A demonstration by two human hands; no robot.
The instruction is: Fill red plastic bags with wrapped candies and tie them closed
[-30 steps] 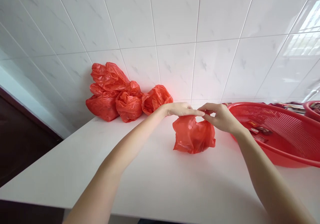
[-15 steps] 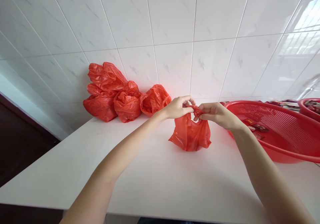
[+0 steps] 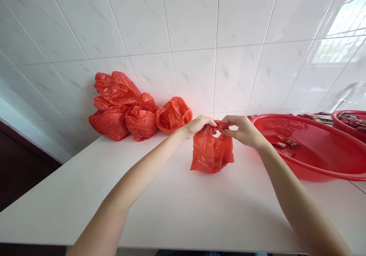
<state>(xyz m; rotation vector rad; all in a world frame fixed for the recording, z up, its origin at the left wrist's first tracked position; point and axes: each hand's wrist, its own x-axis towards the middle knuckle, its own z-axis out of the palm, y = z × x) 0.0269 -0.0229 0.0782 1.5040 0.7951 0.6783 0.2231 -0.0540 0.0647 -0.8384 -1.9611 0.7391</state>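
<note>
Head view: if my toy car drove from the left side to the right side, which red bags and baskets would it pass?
The heaped plastic bags → the round crumpled bag → the open-topped bag → the held bag → the big mesh basket → the smaller basket.

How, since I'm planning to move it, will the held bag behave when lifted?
The bag looks floppy, its thin film creased. It is perhaps light, as the left hand and right hand grip only its top with their fingers.
</note>
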